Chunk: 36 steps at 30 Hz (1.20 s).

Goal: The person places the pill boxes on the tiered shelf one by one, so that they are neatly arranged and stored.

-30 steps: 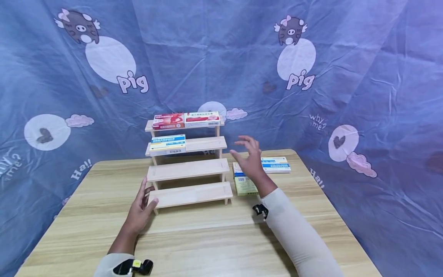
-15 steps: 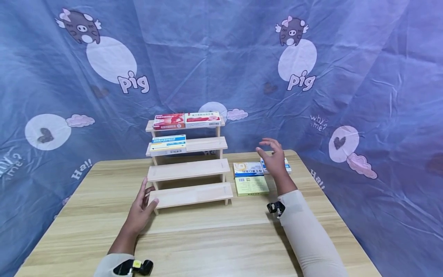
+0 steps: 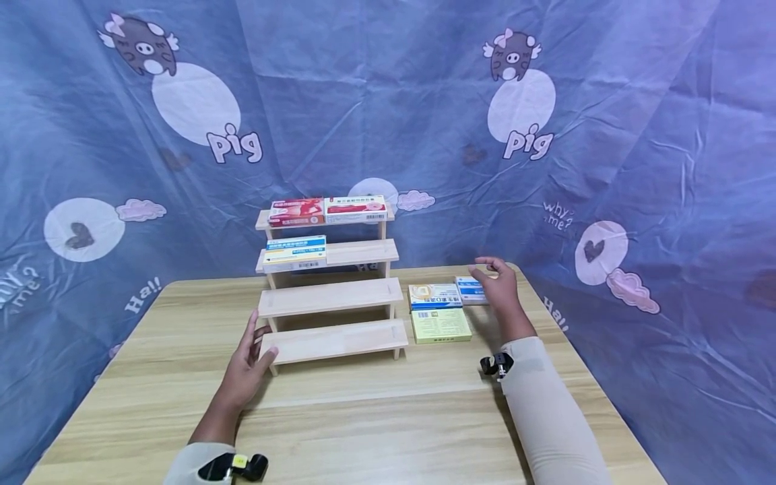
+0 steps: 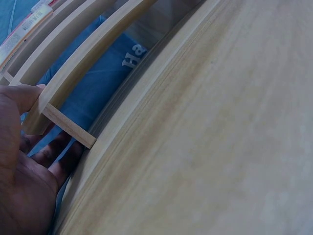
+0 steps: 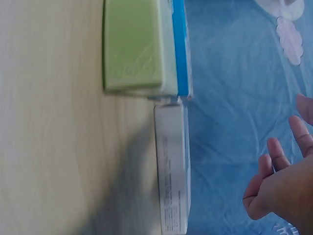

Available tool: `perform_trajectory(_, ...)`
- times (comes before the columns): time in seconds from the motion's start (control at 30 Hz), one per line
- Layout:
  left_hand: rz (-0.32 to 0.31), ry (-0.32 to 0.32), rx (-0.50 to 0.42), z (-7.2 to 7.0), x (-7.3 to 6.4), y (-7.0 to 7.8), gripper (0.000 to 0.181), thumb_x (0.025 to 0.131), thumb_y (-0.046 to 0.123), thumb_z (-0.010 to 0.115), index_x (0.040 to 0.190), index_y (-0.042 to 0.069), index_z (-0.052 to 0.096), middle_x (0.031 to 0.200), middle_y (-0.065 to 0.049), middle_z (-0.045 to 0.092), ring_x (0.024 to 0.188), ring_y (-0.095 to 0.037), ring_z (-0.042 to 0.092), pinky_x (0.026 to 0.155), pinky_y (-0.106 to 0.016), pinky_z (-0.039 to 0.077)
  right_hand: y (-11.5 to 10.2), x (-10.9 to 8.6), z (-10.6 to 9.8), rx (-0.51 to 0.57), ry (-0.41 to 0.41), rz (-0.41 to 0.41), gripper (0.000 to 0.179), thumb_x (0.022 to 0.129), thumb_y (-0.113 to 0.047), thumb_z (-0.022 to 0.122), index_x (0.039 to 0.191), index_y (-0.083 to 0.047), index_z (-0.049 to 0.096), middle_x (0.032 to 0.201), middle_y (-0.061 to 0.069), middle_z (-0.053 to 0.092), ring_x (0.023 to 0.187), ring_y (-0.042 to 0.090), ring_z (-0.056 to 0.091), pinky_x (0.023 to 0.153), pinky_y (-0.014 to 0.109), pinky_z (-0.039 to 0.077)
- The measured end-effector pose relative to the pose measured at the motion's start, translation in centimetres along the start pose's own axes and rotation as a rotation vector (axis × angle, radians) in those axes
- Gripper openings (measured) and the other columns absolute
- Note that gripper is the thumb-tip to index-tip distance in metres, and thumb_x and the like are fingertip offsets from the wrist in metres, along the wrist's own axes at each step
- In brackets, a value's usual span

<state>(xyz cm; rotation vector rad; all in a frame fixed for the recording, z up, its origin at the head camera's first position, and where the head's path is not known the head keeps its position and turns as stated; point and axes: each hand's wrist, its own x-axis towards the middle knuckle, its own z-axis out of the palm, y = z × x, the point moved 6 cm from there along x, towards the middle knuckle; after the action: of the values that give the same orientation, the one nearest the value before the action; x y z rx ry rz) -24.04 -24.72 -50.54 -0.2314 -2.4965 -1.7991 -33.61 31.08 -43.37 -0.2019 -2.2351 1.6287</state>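
Observation:
My left hand (image 3: pixel 239 377) holds the left end of the lowest step of a wooden stepped display rack (image 3: pixel 333 342). In the left wrist view, the thumb of that hand (image 4: pixel 29 181) lies on the board and the fingers are beneath it. Over a blue-and-white medicine box (image 3: pixel 469 289) at the right is my right hand (image 3: pixel 503 296), fingers spread and slightly bent, partly covering the box. The right wrist view shows this hand (image 5: pixel 288 186) apart from the box's white side (image 5: pixel 171 166), gripping nothing.
Beside the rack lie a blue-and-white vitamin D box (image 3: pixel 435 295) and a yellow-green box (image 3: pixel 441 326). The top step bears a red box (image 3: pixel 296 211) and a white-and-red box (image 3: pixel 355 210). A blue, white and yellow box (image 3: pixel 295 252) lies on the step below. A blue curtain (image 3: pixel 388 101) hangs behind.
My right hand has moved right and, lately, lower, from beside the rack to the blue-and-white box, uncovering the vitamin D and yellow-green boxes. The left hand has stayed on the rack.

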Motion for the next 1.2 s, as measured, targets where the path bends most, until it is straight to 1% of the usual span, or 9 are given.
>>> perform_trajectory(0.1,-0.003,0.0,-0.001,0.0,0.0,0.0,0.092,0.114,0.022,0.061,0.174,0.047,-0.004,0.17,-0.026,0.038,0.165,-0.045,0.026,0.11,0.009,0.018,0.7,0.3,-0.6,-0.032,-0.013,0.034,0.04,0.105,-0.013,0.073,0.14,0.004,0.066,0.162,0.022,0.052,0.152,0.042,0.041,0.125,0.055,0.04)
perform_trajectory(0.3,-0.004,0.002,-0.001,0.0,-0.1,-0.1,0.093,0.113,0.022,0.062,0.175,0.042,-0.004,0.17,-0.025,0.039,0.165,-0.045,0.026,0.112,0.008,0.018,2.0,0.8,-1.7,-0.099,-0.044,0.105,0.047,0.105,-0.017,0.073,0.146,0.002,0.061,0.173,0.024,0.037,0.162,0.047,0.031,0.134,0.059,0.033)
perform_trajectory(0.4,0.003,0.002,0.008,0.1,-0.2,-0.1,0.093,0.113,0.022,0.062,0.176,0.041,-0.005,0.169,-0.024,0.039,0.165,-0.047,0.025,0.116,0.005,0.018,2.7,0.9,-2.0,-0.13,-0.056,0.101,0.048,0.105,-0.017,0.072,0.147,0.003,0.06,0.172,0.024,0.037,0.162,0.05,0.031,0.134,0.061,0.031)
perform_trajectory(0.53,0.005,0.004,0.017,0.1,-0.2,0.0,0.093,0.114,0.022,0.061,0.176,0.04,-0.005,0.168,-0.024,0.039,0.164,-0.048,0.026,0.126,-0.004,0.018,3.4,1.0,-2.3,-0.138,-0.066,0.077,0.049,0.104,-0.014,0.073,0.146,0.006,0.059,0.167,0.026,0.044,0.158,0.052,0.034,0.133,0.064,0.031)
perform_trajectory(0.63,0.004,0.005,0.016,0.1,-0.1,0.0,0.093,0.114,0.022,0.061,0.176,0.04,-0.005,0.169,-0.024,0.039,0.165,-0.048,0.025,0.129,-0.008,0.018,3.8,1.1,-2.5,-0.149,-0.073,0.082,0.05,0.103,-0.012,0.073,0.147,0.006,0.058,0.165,0.027,0.046,0.157,0.05,0.036,0.133,0.064,0.03)
perform_trajectory(0.8,0.008,-0.002,0.008,0.1,0.1,0.0,0.092,0.114,0.021,0.061,0.175,0.042,-0.005,0.169,-0.025,0.039,0.166,-0.048,0.024,0.115,0.006,0.018,4.4,1.2,-2.7,-0.172,-0.104,0.136,0.055,0.102,-0.011,0.073,0.152,0.006,0.054,0.169,0.029,0.041,0.159,0.05,0.033,0.135,0.063,0.027)
perform_trajectory(0.87,0.008,-0.002,0.007,0.1,0.1,0.0,0.092,0.114,0.021,0.061,0.175,0.044,-0.005,0.17,-0.025,0.038,0.166,-0.048,0.024,0.112,0.008,0.019,4.5,1.3,-2.7,-0.181,-0.13,0.157,0.058,0.102,-0.011,0.073,0.154,0.006,0.052,0.17,0.031,0.039,0.16,0.051,0.032,0.135,0.063,0.027)
perform_trajectory(1.0,0.0,-0.005,-0.001,0.0,0.1,0.0,0.092,0.114,0.021,0.061,0.174,0.046,-0.005,0.17,-0.025,0.037,0.166,-0.047,0.024,0.111,0.009,0.019,4.9,1.4,-2.6,-0.229,-0.186,0.179,0.065,0.101,-0.011,0.075,0.158,0.006,0.048,0.168,0.035,0.038,0.158,0.052,0.034,0.134,0.061,0.029)
perform_trajectory(1.2,-0.006,-0.008,0.0,0.0,0.1,0.1,0.093,0.114,0.022,0.061,0.174,0.046,-0.005,0.171,-0.024,0.037,0.167,-0.046,0.022,0.11,0.009,0.018,5.3,1.7,-2.6,-0.382,-0.23,0.177,0.077,0.096,-0.014,0.081,0.163,0.002,0.044,0.171,0.035,0.033,0.157,0.059,0.023,0.135,0.066,0.021)
